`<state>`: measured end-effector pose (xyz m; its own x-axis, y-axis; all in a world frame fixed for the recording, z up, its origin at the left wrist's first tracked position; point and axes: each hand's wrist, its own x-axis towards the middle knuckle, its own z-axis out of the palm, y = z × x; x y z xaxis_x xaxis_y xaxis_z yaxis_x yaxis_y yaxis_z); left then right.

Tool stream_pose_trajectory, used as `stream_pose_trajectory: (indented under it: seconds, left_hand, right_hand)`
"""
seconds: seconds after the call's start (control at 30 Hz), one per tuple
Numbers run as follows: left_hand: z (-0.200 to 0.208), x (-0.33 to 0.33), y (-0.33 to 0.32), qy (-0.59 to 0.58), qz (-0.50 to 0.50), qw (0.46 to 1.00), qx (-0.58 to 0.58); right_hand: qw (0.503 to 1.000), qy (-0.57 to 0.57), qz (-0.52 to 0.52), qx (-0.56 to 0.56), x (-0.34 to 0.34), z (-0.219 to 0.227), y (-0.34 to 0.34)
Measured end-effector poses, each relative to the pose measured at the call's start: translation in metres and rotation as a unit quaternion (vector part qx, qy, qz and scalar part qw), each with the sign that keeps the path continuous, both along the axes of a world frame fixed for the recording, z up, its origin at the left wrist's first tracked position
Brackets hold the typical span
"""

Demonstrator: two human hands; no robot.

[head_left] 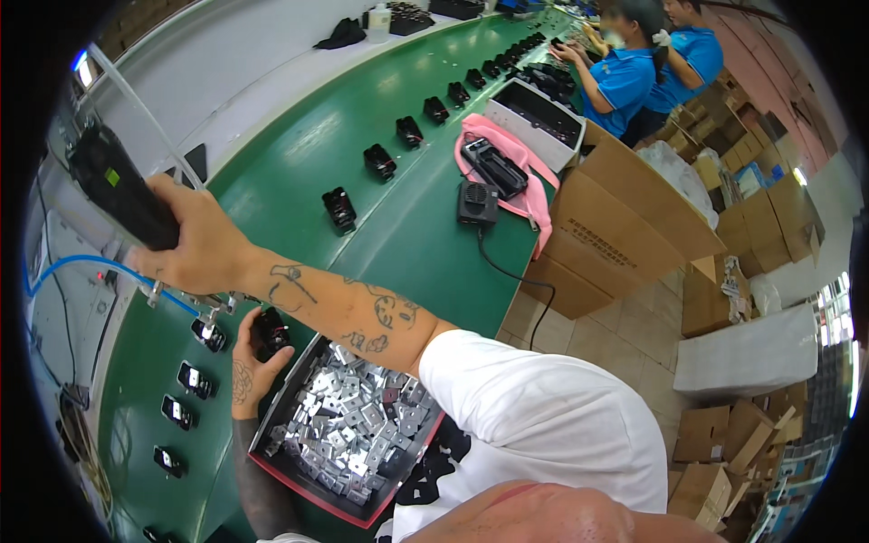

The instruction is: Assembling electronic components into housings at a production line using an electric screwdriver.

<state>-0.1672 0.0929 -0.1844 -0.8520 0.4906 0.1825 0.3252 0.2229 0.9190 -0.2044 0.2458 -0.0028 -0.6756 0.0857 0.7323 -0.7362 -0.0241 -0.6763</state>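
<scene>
My right hand is closed around a thick black power screwdriver with a green patch, its tip hard to make out. Below that hand, a blue hose runs to a metal fitting. My left hand grips a small black unit with thin red wires, between thumb and fingers. Close by that hand stands a red-rimmed tray, full of small silver metal brackets. My right forearm crosses over the tray's far end.
Black units stand in a row along the curved green table; others line its left side. A pink bag with a black corded device lies near the edge. Cardboard boxes stand beside it. Two co-workers are at the far end.
</scene>
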Motion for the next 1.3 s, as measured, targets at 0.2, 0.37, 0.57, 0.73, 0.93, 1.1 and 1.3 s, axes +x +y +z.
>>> stream_pose_trajectory:
  seconds: [0.2,0.37,0.57,0.73,0.93,1.1,1.3]
  left_hand:
    - [-0.019,0.028,-0.029,-0.035,0.079,0.996,0.012]
    - [-0.009,0.025,-0.023,0.04,0.105,0.992,-0.053]
    - [-0.015,0.02,-0.022,0.063,0.118,0.991,-0.02]
    - [0.001,0.027,-0.023,0.053,0.125,0.989,-0.054]
    - [-0.004,0.027,-0.025,0.072,0.148,0.986,-0.008]
    - [-0.007,0.027,-0.026,0.077,0.15,0.985,-0.028]
    - [-0.007,0.027,-0.025,0.082,0.159,0.983,-0.042]
  right_hand:
    - [0.992,-0.071,0.108,0.011,0.022,-0.015,-0.039]
    - [0.996,-0.051,0.078,0.015,0.015,-0.025,-0.043]
    - [0.993,-0.072,0.087,-0.041,0.018,-0.031,-0.056]
    - [0.992,-0.051,0.111,-0.042,0.02,-0.035,-0.062]
    - [0.989,-0.041,0.122,-0.07,0.024,-0.037,-0.065]
    - [0.991,-0.059,0.109,-0.05,0.018,-0.044,-0.062]
    - [0.99,-0.049,0.118,-0.059,0.02,-0.045,-0.063]
